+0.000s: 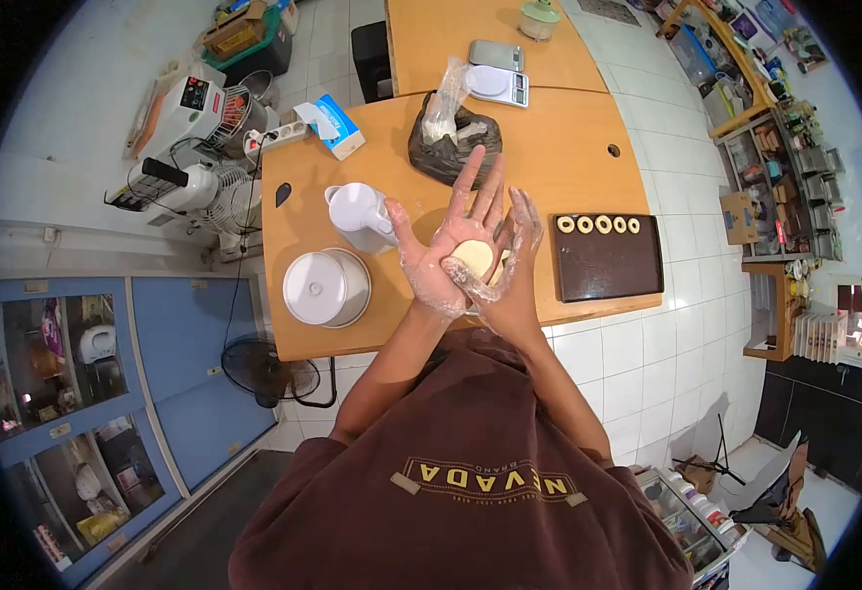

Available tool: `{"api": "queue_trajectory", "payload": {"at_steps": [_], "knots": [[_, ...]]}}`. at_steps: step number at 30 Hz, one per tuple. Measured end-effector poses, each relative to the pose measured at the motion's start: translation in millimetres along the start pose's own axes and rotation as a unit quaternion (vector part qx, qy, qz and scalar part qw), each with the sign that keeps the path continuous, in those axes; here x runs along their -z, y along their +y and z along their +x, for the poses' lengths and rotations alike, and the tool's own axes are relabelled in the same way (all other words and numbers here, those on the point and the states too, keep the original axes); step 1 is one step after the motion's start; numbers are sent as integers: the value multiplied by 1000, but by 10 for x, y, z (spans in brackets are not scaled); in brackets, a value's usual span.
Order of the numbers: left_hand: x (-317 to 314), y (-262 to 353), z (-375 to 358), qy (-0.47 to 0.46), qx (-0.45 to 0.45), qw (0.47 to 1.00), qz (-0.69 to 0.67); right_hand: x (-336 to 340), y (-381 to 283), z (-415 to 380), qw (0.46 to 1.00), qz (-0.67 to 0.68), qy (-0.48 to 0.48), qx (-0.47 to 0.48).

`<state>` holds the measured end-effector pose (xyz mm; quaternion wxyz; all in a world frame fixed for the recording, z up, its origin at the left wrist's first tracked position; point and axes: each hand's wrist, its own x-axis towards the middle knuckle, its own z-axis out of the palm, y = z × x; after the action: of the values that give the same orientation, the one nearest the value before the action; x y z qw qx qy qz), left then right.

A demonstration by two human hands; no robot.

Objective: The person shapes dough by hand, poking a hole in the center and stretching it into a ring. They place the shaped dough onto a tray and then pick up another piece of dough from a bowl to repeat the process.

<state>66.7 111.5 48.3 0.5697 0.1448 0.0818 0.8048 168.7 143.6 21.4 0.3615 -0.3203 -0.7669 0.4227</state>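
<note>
Flour-dusted and palm up, my left hand (450, 241) has its fingers stretched out. A flat round piece of pale dough (473, 258) lies on its palm. My right hand (514, 256) is beside it, its edge against the left palm next to the dough, with its fingers pointing up and close together. A bit of pale dough shows at the right palm, partly hidden. To the right, a dark baking tray (610, 265) holds a row of several dough rings (603, 224) along its far edge. Beyond my hands stands a black plastic bag (429, 157) with a clear bag in it.
On the wooden table (391, 334), a white round container (326, 288) and a white pitcher (360, 216) stand at the left. Farther back are a blue tissue box (337, 128), a power strip (278, 136), a white scale (498, 85) and a grey scale (497, 55).
</note>
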Motion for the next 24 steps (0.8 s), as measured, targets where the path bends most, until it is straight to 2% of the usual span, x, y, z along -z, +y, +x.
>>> {"api": "queue_trajectory", "payload": {"at_steps": [4,7,10,13,16,19,22,24], "knots": [[59,-2,-5,-1,9,999,-31,8,20,-8,998,32,-31,-47],[78,-1,-11,8,20,997,-77,-15,158,-36,989,141,-15,-44],[66,33,-14,15,16,996,-89,79,120,-7,999,41,10,-14],[40,54,-14,-7,21,999,-30,85,165,-8,997,66,-6,-29],[43,47,-16,-5,23,997,-75,87,127,-8,998,52,-1,-24],[-59,49,-20,9,18,998,-65,35,164,-27,986,140,9,-94],[-22,47,-36,-8,13,998,-66,95,120,-30,977,192,17,-88],[-22,44,-44,-25,27,999,-38,85,140,-27,990,126,15,-65]]}}
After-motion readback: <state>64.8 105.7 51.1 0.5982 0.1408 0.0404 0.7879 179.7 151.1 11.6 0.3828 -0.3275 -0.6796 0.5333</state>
